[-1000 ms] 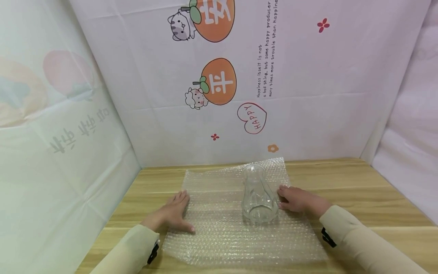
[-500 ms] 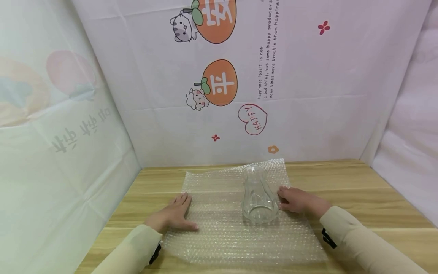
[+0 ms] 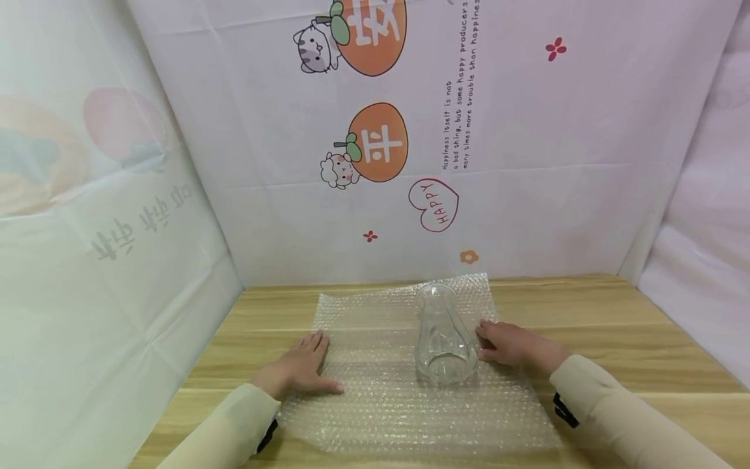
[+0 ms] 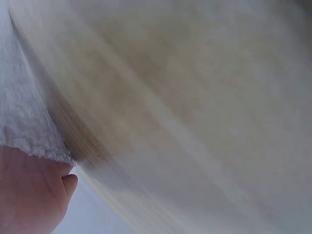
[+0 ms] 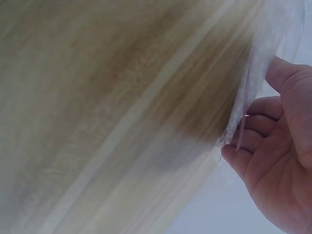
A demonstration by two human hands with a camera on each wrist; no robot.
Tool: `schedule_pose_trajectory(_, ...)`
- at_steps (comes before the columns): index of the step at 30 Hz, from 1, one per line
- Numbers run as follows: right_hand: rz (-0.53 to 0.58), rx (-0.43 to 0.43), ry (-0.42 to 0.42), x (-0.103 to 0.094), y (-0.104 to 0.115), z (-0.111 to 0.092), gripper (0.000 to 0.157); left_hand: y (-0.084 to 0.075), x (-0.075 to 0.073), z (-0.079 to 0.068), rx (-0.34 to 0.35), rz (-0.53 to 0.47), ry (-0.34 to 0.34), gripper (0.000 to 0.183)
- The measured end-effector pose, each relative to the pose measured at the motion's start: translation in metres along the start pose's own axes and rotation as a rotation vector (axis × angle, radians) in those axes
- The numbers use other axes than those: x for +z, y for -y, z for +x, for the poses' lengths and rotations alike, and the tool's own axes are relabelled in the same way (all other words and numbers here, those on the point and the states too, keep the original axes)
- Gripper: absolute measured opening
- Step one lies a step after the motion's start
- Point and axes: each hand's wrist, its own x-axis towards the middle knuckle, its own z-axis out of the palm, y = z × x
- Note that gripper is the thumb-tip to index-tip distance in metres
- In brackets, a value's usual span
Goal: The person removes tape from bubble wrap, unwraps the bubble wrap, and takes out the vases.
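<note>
A clear glass vase [image 3: 445, 358] lies on its side on a sheet of bubble wrap [image 3: 375, 410], its base toward me. My left hand [image 3: 301, 371] rests on the sheet's left edge, fingers and thumb spread. On the other side my right hand [image 3: 506, 342] touches the sheet's right edge, close beside the vase, with fingers loosely bent and thumb apart. In the right wrist view the wrap hides the fingertips of the right hand [image 5: 278, 141]. Most of the left hand's fingers [image 4: 34, 195] are hidden under or behind the wrap edge in the left wrist view.
The sheet lies on a wood-grain tabletop [image 3: 615, 345]. A white printed cloth [image 3: 527, 195] hangs behind the table, and more pale cloth [image 3: 158, 273] closes off the left side. Another white cloth [image 3: 703, 247] hangs at the right.
My left hand has shifted slightly to the right over the bubble wrap. The right hand and the vase have hardly moved; the view has shifted slightly.
</note>
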Motion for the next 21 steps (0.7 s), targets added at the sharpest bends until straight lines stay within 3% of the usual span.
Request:
schedule_pose_trajectory(5,0.013,0.007,-0.016,0.0004,-0.0003,-0.0021,0.049,0.001,0.0014,0.0013,0.0,0.002,-0.007,0.118)
schedule_pose_trajectory(8,0.008,-0.007,-0.04,0.0001,-0.0013,-0.003,0.045,0.0012,0.0011,0.0019,0.0,0.003,-0.012,0.118)
schedule_pose_trajectory(13,0.006,-0.009,-0.054,-0.0006,-0.0037,-0.0034,0.054,0.0011,-0.0006,0.0017,-0.002,0.004,-0.011,0.118)
schedule_pose_trajectory(21,0.014,0.013,-0.122,-0.0016,-0.009,-0.0026,0.045,-0.0001,-0.0015,0.001,0.005,-0.001,-0.001,0.117)
